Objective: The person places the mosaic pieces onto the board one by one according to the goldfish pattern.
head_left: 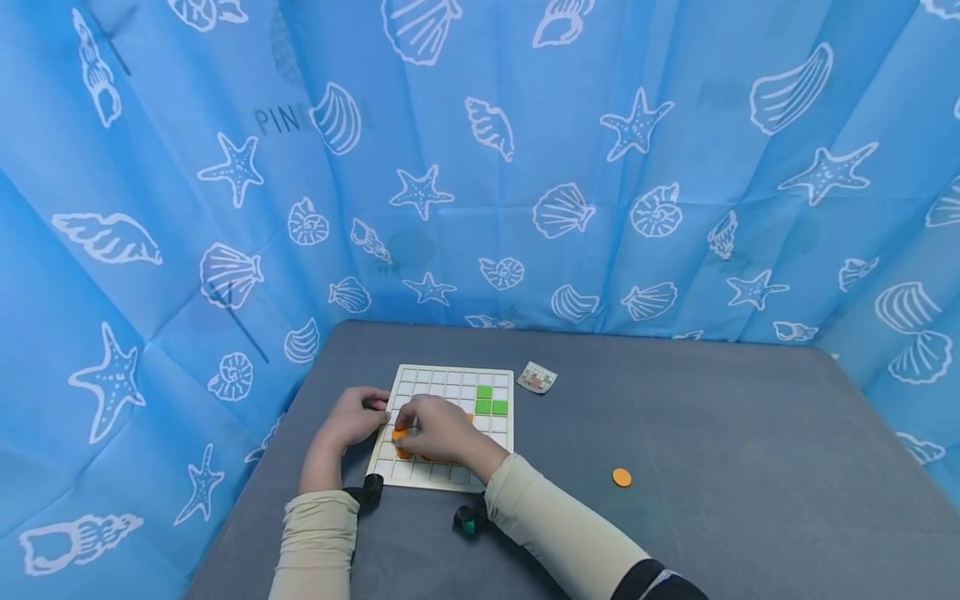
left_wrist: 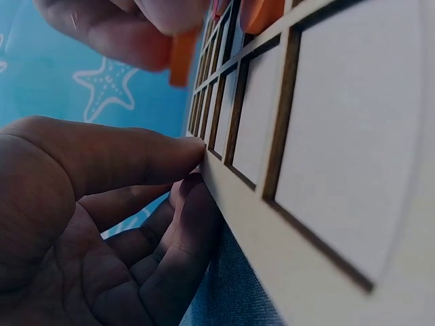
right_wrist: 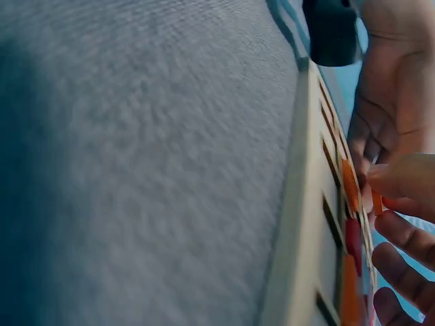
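Note:
A pale wooden grid board with white cells lies on the table. Its left edge is pinched by my left hand, thumb on top and fingers underneath in the left wrist view. Over the board's left part, my right hand holds an orange disc between thumb and fingertips; the left wrist view shows this disc above the surface. Another orange piece sits in a cell just below it. Green squares fill several cells at upper right. A red piece shows among orange ones; my right hand hides part of the grid.
A small card with a coloured grid pattern lies beyond the board's upper right corner. One loose orange disc rests on the grey table to the right. A blue shell-print curtain hangs behind the table.

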Action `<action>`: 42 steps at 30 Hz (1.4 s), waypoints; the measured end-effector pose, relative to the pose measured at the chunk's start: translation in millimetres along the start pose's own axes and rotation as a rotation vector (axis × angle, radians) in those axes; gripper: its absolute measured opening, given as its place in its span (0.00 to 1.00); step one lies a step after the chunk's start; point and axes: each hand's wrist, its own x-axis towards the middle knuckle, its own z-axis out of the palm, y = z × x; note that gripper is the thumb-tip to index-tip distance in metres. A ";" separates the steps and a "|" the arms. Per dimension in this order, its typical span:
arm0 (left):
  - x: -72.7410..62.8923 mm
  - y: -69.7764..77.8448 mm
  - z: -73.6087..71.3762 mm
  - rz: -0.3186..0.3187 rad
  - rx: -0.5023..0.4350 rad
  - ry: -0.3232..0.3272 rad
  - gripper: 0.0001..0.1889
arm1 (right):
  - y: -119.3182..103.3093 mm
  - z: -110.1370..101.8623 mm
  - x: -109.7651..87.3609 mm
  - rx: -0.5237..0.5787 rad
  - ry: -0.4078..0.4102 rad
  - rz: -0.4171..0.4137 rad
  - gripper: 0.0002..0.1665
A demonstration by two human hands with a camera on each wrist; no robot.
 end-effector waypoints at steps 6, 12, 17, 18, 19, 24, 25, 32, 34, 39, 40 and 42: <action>-0.4 1.4 -0.6 0.010 -0.009 0.000 0.21 | -3.2 6.2 3.2 -0.043 0.022 -0.014 0.07; 0.2 -0.5 -0.2 0.008 -0.021 -0.010 0.20 | -6.1 7.6 5.8 -0.047 0.016 -0.016 0.07; 0.5 -2.3 -0.9 -0.002 -0.022 -0.010 0.20 | -7.5 9.4 8.8 -0.054 0.013 -0.023 0.08; 0.6 -2.1 -0.8 -0.001 -0.024 -0.011 0.20 | -7.5 9.5 8.9 -0.056 0.013 -0.025 0.08; 0.8 -1.9 -0.5 -0.001 -0.025 -0.009 0.20 | -7.2 9.7 9.2 -0.056 0.014 -0.024 0.08; 0.6 -1.1 -0.5 -0.004 -0.036 -0.016 0.22 | -5.6 9.9 9.3 -0.047 0.017 -0.007 0.07; 0.4 -0.9 -0.6 -0.005 -0.035 -0.015 0.22 | -4.9 10.2 9.4 -0.042 0.020 -0.006 0.06; -1.1 0.0 -1.2 -0.014 -0.030 -0.010 0.21 | -3.6 10.3 11.1 -0.024 0.023 -0.002 0.05; -1.0 0.0 -1.2 -0.015 -0.032 -0.011 0.21 | -3.2 10.8 11.6 -0.021 0.021 0.000 0.04; 0.1 -0.5 -0.9 -0.014 -0.026 -0.011 0.21 | -2.7 9.8 11.1 -0.011 0.017 -0.007 0.04; 0.2 -0.5 -0.8 -0.011 -0.024 -0.012 0.21 | -2.6 8.7 10.4 -0.010 0.017 -0.012 0.04; 0.0 -1.3 -1.1 -0.007 -0.023 -0.010 0.21 | -1.3 5.9 8.5 -0.017 0.016 -0.028 0.04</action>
